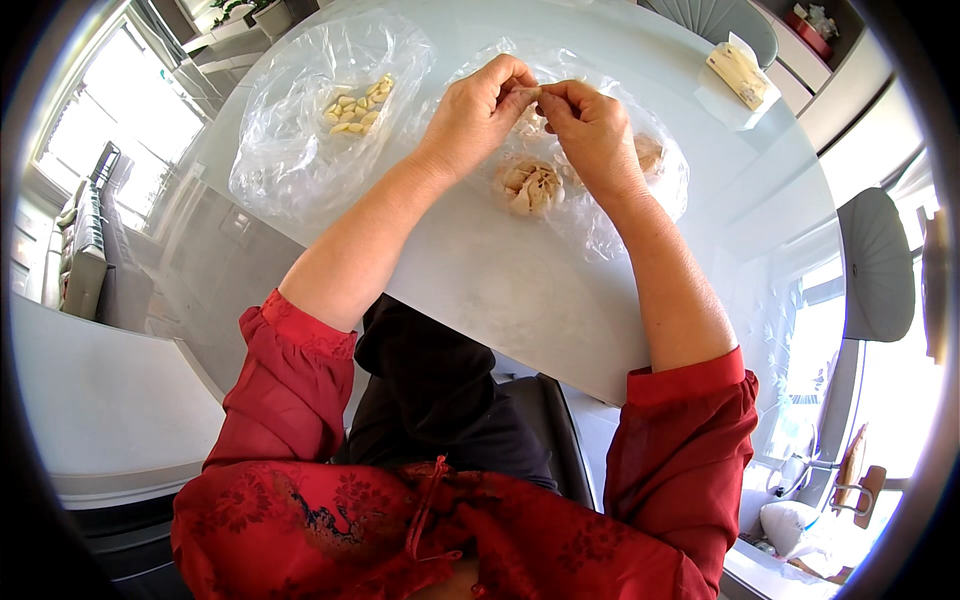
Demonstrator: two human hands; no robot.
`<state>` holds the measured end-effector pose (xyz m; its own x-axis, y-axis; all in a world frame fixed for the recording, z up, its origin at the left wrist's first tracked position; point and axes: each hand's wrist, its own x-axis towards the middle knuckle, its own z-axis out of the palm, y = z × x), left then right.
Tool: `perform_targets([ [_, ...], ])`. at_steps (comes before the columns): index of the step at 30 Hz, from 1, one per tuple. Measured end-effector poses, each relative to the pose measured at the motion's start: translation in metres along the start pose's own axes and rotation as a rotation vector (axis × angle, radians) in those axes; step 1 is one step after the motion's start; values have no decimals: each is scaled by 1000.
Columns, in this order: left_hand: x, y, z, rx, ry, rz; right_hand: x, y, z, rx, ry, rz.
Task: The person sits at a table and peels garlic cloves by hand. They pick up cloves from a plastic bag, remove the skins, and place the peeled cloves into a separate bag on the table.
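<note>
Both my hands meet fingertip to fingertip above the far part of the table. My left hand (480, 112) and my right hand (593, 130) are closed in a pinch on a small pale piece, mostly hidden by the fingers. Beneath them a clear plastic bag (592, 228) lies spread out. On it sits a garlic bulb (532, 187) with its papery skin opened. Another garlic bulb (648, 154) is partly behind my right wrist, and loose pale skins lie under the fingers. To the left, peeled garlic cloves (352, 112) are heaped on a second clear plastic bag (275, 150).
The pale glossy table (500, 280) has a curved edge on the right. A tissue pack (738, 76) lies at its far right. Grey chairs (876, 265) stand at the right side and beyond the far edge. My lap is below the near edge.
</note>
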<state>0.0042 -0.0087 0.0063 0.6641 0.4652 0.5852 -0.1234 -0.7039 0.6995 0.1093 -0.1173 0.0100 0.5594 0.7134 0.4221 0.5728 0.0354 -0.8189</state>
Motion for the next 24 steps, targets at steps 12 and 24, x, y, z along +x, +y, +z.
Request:
perform_targets([
  [12, -2, 2, -1, 142, 7, 84, 1, -2, -2, 79, -42, 92],
  [24, -3, 0, 0, 322, 19, 292, 0, 8, 4, -6, 7, 12],
])
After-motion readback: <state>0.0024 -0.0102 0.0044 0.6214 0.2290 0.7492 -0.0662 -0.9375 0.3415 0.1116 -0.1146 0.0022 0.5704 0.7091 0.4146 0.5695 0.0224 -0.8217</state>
